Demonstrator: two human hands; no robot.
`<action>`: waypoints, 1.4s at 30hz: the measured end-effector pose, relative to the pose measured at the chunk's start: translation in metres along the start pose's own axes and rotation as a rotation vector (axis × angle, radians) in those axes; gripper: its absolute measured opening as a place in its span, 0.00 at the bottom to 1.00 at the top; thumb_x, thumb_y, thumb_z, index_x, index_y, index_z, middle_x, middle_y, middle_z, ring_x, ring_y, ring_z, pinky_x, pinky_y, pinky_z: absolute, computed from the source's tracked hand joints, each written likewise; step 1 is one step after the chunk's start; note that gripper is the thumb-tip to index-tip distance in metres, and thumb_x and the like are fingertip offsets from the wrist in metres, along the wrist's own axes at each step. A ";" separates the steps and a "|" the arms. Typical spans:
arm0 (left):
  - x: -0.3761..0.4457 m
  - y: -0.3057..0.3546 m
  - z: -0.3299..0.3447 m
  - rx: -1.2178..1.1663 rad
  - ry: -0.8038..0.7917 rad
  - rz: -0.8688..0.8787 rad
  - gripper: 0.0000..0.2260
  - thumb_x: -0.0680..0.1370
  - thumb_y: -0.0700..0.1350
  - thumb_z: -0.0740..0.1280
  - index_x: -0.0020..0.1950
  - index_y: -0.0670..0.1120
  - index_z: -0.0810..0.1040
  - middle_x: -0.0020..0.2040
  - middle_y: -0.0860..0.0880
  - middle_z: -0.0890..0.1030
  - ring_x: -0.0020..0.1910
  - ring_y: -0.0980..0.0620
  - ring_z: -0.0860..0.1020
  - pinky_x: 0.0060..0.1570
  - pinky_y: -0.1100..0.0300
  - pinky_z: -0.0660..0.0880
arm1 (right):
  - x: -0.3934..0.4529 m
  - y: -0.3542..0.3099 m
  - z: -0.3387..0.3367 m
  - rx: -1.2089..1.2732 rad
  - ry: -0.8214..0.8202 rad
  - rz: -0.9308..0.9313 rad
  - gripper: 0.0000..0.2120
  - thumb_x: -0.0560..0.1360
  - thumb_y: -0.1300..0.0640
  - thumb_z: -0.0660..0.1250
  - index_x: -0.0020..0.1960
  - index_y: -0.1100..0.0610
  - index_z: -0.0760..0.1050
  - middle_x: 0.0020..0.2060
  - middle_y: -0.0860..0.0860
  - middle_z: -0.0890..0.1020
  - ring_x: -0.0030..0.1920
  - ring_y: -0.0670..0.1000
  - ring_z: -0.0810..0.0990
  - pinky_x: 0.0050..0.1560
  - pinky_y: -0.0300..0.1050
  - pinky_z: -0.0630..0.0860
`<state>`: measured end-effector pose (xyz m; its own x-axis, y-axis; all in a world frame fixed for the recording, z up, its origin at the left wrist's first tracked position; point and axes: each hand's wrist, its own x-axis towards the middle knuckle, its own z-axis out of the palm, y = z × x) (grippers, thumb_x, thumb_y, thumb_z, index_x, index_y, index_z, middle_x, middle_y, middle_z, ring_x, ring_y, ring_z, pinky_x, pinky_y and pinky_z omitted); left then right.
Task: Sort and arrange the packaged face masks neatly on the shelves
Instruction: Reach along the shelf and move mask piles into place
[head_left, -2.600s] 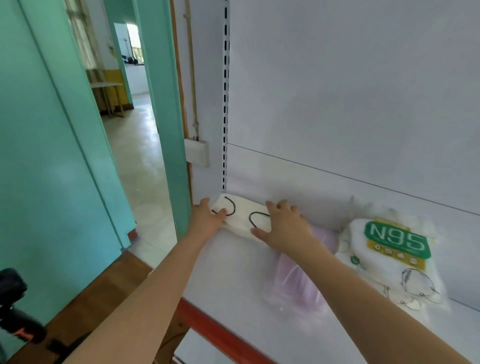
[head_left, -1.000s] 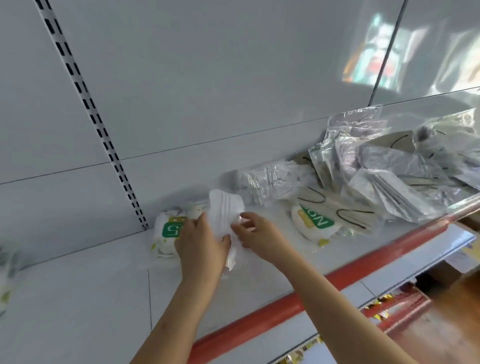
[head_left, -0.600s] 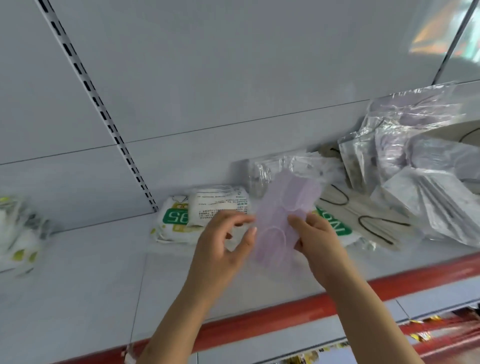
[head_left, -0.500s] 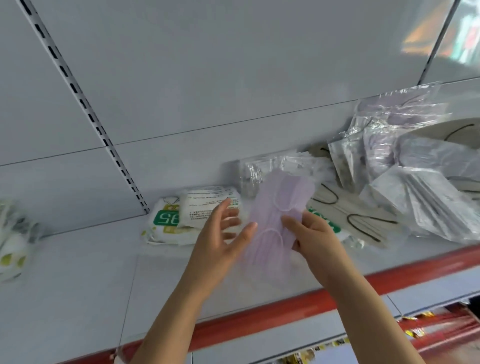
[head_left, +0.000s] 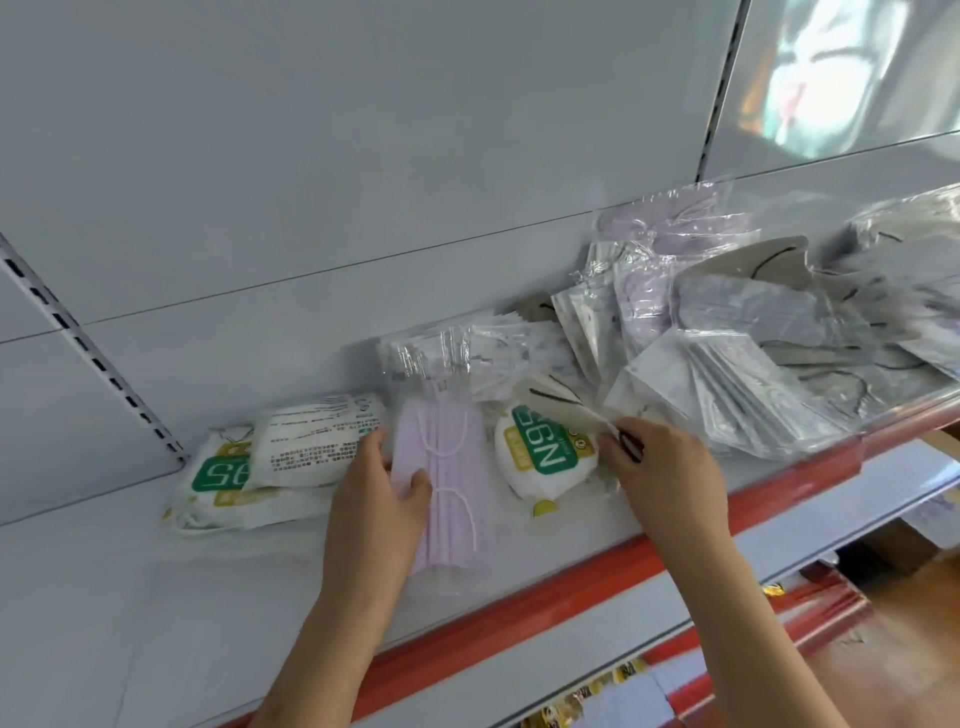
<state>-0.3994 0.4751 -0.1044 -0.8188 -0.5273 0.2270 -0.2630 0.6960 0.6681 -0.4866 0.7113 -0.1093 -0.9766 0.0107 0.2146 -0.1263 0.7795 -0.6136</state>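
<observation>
My left fingers (head_left: 415, 480) curl round the near edge of the lilac mask pack (head_left: 447, 483), thumb on top, holding it flat against the shelf (head_left: 104, 597); my right fingers (head_left: 615, 444) are pinched together on the corner of a beige mask with black ear loops (head_left: 558, 400), which lies partly over an N95 pack (head_left: 543, 452); my left hand (head_left: 374, 499) sits between the lilac pack and a small stack of N95 packs (head_left: 260, 467) just to its left, against the back panel; my right hand (head_left: 660, 467) is at the edge of the loose heap of clear-wrapped masks (head_left: 753, 353) that fills the right end of the shelf, piled in no order; I judge I am mid-sort, with one pack in each hand and most of the heap untouched; next, I think, the beige mask must be drawn free without dragging the slippery wrappers along, and the lilac pack squared up beside the N95 stack, each kind kept to its own group; the film is slick, so a light pinch could slide off
</observation>
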 end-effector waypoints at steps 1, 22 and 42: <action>-0.003 0.004 0.001 0.115 0.101 0.097 0.25 0.76 0.41 0.73 0.71 0.42 0.72 0.63 0.42 0.77 0.61 0.42 0.77 0.59 0.48 0.76 | -0.003 -0.004 -0.001 0.024 0.061 0.001 0.10 0.79 0.48 0.66 0.47 0.52 0.82 0.34 0.50 0.81 0.35 0.52 0.76 0.32 0.44 0.71; 0.032 0.054 0.044 -0.691 -0.257 -0.316 0.07 0.79 0.43 0.70 0.57 0.47 0.81 0.47 0.49 0.86 0.49 0.49 0.83 0.50 0.53 0.78 | 0.072 0.085 -0.063 -0.241 -0.016 0.299 0.33 0.76 0.36 0.65 0.74 0.54 0.66 0.69 0.58 0.73 0.69 0.61 0.70 0.65 0.54 0.68; 0.010 0.149 0.093 -1.000 -0.478 -0.217 0.21 0.76 0.55 0.73 0.62 0.43 0.79 0.51 0.45 0.87 0.50 0.49 0.86 0.52 0.52 0.81 | 0.003 -0.004 -0.014 0.217 0.098 -0.408 0.20 0.79 0.48 0.59 0.67 0.50 0.77 0.63 0.44 0.81 0.66 0.45 0.77 0.60 0.42 0.77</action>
<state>-0.4948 0.6190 -0.0683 -0.9732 -0.1998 -0.1138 -0.0724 -0.2036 0.9764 -0.4869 0.7171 -0.0958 -0.8201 -0.2022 0.5353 -0.5399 0.5833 -0.6068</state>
